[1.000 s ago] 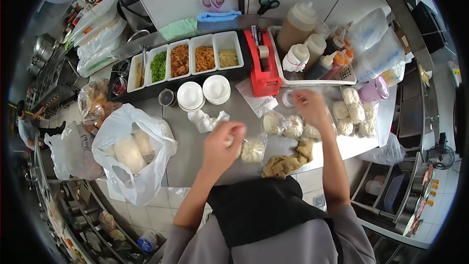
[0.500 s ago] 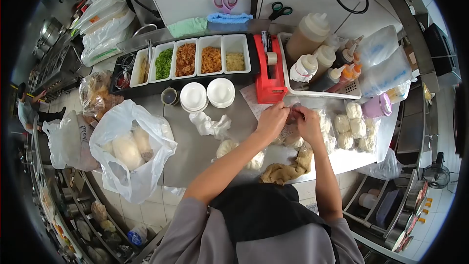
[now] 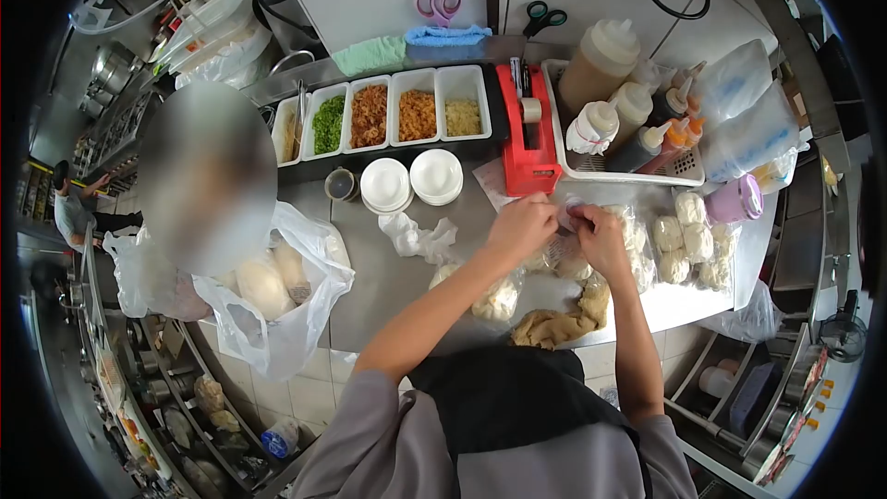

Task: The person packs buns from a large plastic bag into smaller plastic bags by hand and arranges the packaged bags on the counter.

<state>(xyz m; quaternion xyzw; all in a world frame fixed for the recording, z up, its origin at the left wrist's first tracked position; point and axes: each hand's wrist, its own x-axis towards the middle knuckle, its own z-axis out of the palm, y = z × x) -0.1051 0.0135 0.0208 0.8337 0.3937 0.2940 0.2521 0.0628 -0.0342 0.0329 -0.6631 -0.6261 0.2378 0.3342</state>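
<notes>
My left hand (image 3: 528, 229) and my right hand (image 3: 602, 240) are closed at the gathered neck of a clear plastic bag (image 3: 575, 267), just in front of the red tape dispenser (image 3: 531, 166). Pale, rounded portions, perhaps noodles or dough, show through the plastic between my forearms. Another bag of pale portions (image 3: 499, 298) lies beside my left forearm. To the right of my right hand are more filled bags (image 3: 684, 240). A crumpled brown cloth (image 3: 559, 319) rests at the counter's front edge. My fingertips partly hide the bag's neck.
White tubs of toppings (image 3: 418, 115) line the back, with stacked white bowls (image 3: 386, 185) before them. A white basket of squeeze bottles (image 3: 679, 169) stands back right. Left sits an open white plastic bag (image 3: 319, 263) with large pale lumps. A blurred patch covers part of the left.
The scene has shifted slightly right in view. My hands stay at the bag's neck, slightly farther apart, with more clear plastic showing between them. A blurred patch has appeared on the left.
</notes>
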